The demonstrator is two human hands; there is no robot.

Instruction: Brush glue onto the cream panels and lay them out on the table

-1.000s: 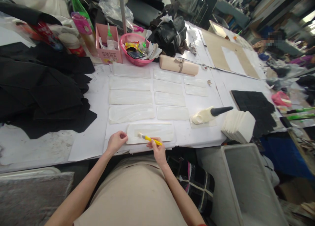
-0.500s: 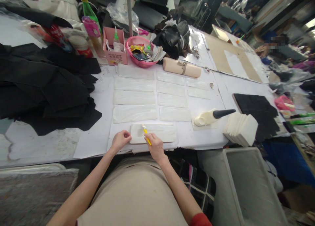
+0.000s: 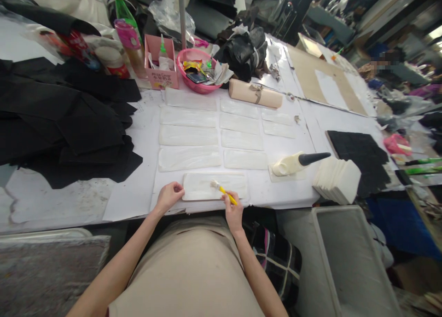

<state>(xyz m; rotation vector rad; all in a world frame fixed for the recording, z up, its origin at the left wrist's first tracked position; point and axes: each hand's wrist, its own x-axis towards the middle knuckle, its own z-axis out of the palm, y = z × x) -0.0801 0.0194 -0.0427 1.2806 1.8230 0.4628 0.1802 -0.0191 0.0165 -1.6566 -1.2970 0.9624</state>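
Observation:
My right hand (image 3: 234, 212) is closed round the yellow handle of a small brush (image 3: 228, 195). Its pale bristles touch the top of a white rectangular panel (image 3: 196, 188) lying near the table's front edge. At the panel's left end, my left hand (image 3: 170, 196) has its thumb and forefinger pinched together on the edge. Several similar white pieces (image 3: 189, 158) lie in rows just beyond. To the right, a cream bottle with a long dark nozzle (image 3: 288, 164) rests tilted on a small pale sheet.
Black cut sheets (image 3: 62, 119) pile up on the left. At the back stand a pink box (image 3: 165, 80), a pink basin (image 3: 200, 84) and a rolled beige bundle (image 3: 255, 94). A stack of white pieces (image 3: 336, 179) sits at right, above a grey bin (image 3: 321, 243).
My right hand has moved right with the brush, its bristles shifting from the panel's left part toward the middle. My left hand has stayed at the panel's left end.

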